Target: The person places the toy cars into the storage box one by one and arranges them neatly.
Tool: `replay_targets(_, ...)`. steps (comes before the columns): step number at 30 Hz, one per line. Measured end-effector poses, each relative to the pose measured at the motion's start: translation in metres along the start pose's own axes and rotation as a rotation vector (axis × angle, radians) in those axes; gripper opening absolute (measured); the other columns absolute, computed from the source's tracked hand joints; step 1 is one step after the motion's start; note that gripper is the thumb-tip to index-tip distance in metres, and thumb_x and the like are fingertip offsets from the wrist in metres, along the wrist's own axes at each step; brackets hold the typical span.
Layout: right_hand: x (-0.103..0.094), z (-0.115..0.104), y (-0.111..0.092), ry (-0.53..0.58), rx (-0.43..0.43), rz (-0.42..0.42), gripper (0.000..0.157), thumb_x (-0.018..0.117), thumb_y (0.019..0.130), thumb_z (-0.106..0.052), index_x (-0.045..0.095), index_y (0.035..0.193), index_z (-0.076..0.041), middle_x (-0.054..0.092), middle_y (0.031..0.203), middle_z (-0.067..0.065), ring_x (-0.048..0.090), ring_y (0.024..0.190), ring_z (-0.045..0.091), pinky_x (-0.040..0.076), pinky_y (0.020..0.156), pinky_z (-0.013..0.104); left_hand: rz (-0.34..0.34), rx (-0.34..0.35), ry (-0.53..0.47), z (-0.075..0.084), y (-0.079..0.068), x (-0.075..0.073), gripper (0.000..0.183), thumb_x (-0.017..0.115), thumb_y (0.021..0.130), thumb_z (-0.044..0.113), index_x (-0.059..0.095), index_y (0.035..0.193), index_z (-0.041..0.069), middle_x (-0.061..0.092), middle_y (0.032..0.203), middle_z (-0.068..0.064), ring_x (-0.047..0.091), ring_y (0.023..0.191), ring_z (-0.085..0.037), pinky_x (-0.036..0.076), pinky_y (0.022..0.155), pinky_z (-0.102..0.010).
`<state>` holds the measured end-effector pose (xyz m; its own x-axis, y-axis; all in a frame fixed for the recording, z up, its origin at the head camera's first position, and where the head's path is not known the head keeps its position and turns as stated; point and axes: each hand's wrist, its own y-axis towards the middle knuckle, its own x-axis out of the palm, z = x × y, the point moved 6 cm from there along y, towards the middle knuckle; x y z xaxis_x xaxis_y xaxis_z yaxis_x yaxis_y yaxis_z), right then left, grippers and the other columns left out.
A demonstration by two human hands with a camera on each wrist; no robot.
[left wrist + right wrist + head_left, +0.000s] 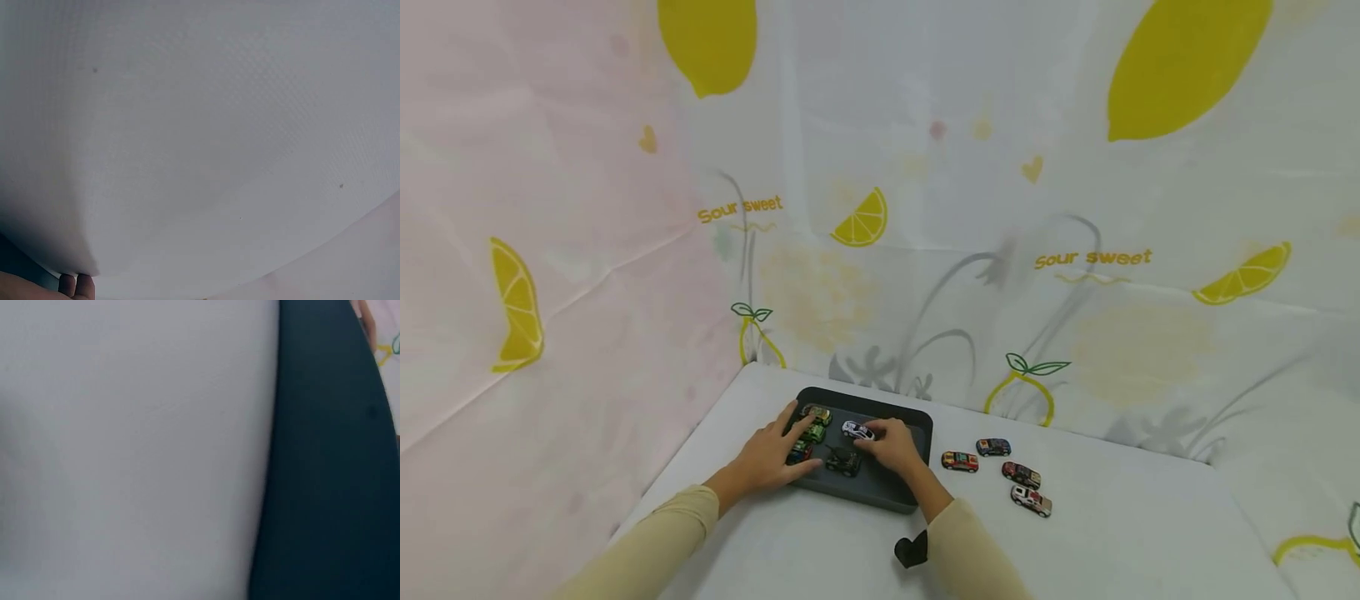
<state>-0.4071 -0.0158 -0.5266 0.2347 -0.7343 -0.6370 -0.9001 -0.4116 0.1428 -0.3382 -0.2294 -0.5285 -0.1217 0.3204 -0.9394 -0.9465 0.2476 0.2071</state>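
Observation:
In the head view a dark grey tray (872, 502) holds several small toy cars. My right hand (895, 450) pinches a white toy car (854, 430) between thumb and fingers over the tray's middle. Spread fingers of my left hand (766, 454) reach over the tray's left side, beside a green toy car (814, 433) and a yellowish one (817, 413). A black toy vehicle (842, 462) sits between the hands. Only two fingertips (84, 287) show at the bottom of the left wrist view. The tray's dark wall fills the right of the right wrist view.
Right of the tray, on the white table (1120, 533), lie a blue toy car (993, 447), a red and yellow one (960, 461), a dark red one (1021, 475) and a white and red one (1031, 501). A black heart-shaped piece (912, 550) is by the right sleeve. Lemon-printed cloth walls stand behind.

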Motion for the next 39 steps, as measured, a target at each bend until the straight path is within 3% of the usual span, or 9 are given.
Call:
replay_targets(5, 0.000, 0.005, -0.002, 0.013, 0.034, 0.024, 0.032, 0.081, 0.082, -0.021, 0.075, 0.107, -0.001, 0.074, 0.103, 0.012, 0.066, 0.092, 0.022, 0.052, 0.078, 0.037, 0.011, 0.017, -0.001, 0.003, 0.004, 0.001, 0.084, 0.058, 0.089, 0.064, 0.038, 0.153, 0.015, 0.023, 0.160, -0.024, 0.052, 0.121, -0.051, 0.047, 0.089, -0.065)
replay_targets(12, 0.004, 0.008, -0.004, 0.084, 0.097, 0.016, 0.026, 0.082, 0.081, -0.020, 0.076, 0.101, -0.005, 0.069, 0.091, 0.007, 0.053, 0.075, 0.010, 0.045, 0.065, 0.026, 0.012, 0.007, 0.011, 0.000, 0.004, 0.000, 0.084, 0.059, 0.088, 0.065, 0.037, 0.154, 0.016, 0.022, 0.160, -0.024, 0.053, 0.120, -0.053, 0.047, 0.088, -0.065)
replay_targets(18, 0.007, 0.008, -0.003, 0.190, 0.123, -0.016, 0.021, 0.074, 0.087, -0.013, 0.075, 0.105, -0.002, 0.069, 0.097, 0.011, 0.054, 0.078, 0.012, 0.045, 0.065, 0.027, 0.022, 0.012, 0.017, -0.002, 0.005, -0.001, 0.083, 0.060, 0.088, 0.063, 0.038, 0.153, 0.016, 0.023, 0.160, -0.024, 0.054, 0.119, -0.053, 0.047, 0.088, -0.064)
replay_targets(25, 0.006, 0.007, -0.005, 0.257, 0.100, -0.001, 0.022, 0.076, 0.085, -0.006, 0.074, 0.105, 0.002, 0.070, 0.094, 0.014, 0.053, 0.074, 0.008, 0.045, 0.063, 0.023, 0.018, 0.014, 0.017, 0.000, 0.006, -0.002, 0.082, 0.060, 0.089, 0.063, 0.039, 0.153, 0.015, 0.025, 0.159, -0.025, 0.054, 0.118, -0.053, 0.048, 0.087, -0.064)
replay_targets(39, 0.011, 0.008, -0.007, 0.213, 0.070, -0.014, 0.023, 0.077, 0.085, -0.010, 0.077, 0.106, -0.002, 0.073, 0.102, 0.014, 0.056, 0.079, 0.008, 0.047, 0.066, 0.022, 0.033, 0.011, 0.015, -0.001, 0.002, 0.000, 0.082, 0.062, 0.089, 0.059, 0.040, 0.152, 0.013, 0.027, 0.158, -0.027, 0.056, 0.114, -0.054, 0.049, 0.084, -0.064)
